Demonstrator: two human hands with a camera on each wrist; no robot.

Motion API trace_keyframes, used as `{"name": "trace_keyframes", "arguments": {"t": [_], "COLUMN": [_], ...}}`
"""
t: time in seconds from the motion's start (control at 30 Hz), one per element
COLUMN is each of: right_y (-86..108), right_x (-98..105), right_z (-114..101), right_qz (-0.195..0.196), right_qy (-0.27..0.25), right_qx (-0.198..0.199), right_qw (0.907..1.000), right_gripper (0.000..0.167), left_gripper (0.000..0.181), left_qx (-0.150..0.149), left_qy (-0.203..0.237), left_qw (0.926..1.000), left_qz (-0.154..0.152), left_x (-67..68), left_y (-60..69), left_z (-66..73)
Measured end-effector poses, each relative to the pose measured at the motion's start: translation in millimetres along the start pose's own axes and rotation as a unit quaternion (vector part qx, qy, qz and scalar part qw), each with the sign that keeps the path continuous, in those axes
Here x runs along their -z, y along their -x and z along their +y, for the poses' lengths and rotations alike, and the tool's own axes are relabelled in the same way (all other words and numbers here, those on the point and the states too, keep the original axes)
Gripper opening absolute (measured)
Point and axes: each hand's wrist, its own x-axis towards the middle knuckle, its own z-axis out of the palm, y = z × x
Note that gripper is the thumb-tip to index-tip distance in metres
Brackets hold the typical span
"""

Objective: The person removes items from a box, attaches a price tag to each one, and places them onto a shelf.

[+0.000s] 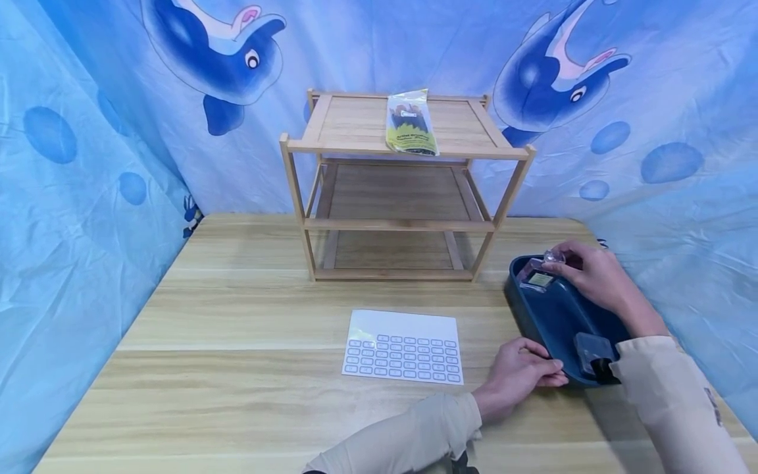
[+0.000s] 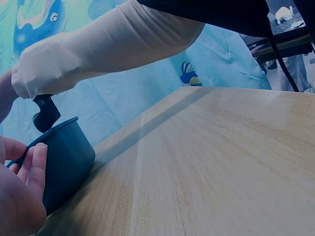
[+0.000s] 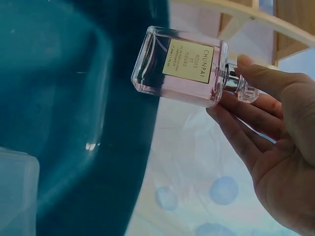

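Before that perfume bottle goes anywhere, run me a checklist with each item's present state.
1. Right hand gripping the perfume bottle: ok, thumb and fingers hold it at the cap end.
2. Left hand on the blue tub: ok, it grips the near-left edge.
3. Bottle free of the tub's walls: cannot tell.
4. Clear box away from the bottle: ok, it sits at the tub's near end.
5. Rack top bare: not ok, a printed bag lies there.

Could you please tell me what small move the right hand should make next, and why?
Probably lift the perfume bottle clear of the blue tub: the right hand holds it by the cap end at the tub's far end, its body overlapping the rim in the right wrist view, while the left hand grips the tub's near-left edge, which should steady it.
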Motion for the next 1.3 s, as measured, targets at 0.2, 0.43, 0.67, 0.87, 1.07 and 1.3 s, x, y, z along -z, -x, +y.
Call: {"name": "trace_keyframes", "arguments": {"t": [0.2, 0.43, 0.67, 0.87, 1.07, 1.3], "right_y": [4.9, 13.8, 18.7, 22.2, 23.4, 25.3], "right_x": [6, 11, 10, 1, -10, -23], "right_z": [-11, -21, -38, -53, -61, -68], "right_qz": [0.013, 0.035, 0.038, 0.026, 0.008, -0.009], "right_qy": [0.0, 0.012, 0.009, -0.009, -0.018, -0.026], "right_qx": [0.014, 0.039, 0.078, 0.101, 0.105, 0.11], "right_qw": [0.9998, 0.9986, 0.9962, 0.9945, 0.9943, 0.9935], "right_gripper": [0.028, 0.026, 0.026, 0.025, 0.025, 0.022], "left_gripper": [0.02, 0.02, 0.021, 0.021, 0.019, 0.019], "left_qx": [0.001, 0.004, -0.007, -0.003, 0.007, 0.008], "left_qy": [0.001, -0.006, 0.004, 0.007, 0.011, 0.009], "left_qw": [1.0, 1.0, 1.0, 0.9999, 0.9998, 0.9999], "left_qz": [-0.005, -0.007, -0.005, -0.007, -0.014, -0.012], "left_x": [2.0, 3.0, 1.2, 0.4, 1.1, 1.3], "left_y": [-0.4, -1.0, -0.4, 0.2, 0.0, 0.6], "left_z": [-1.4, -2.5, -3.4, -2.1, -1.3, -1.9]}}
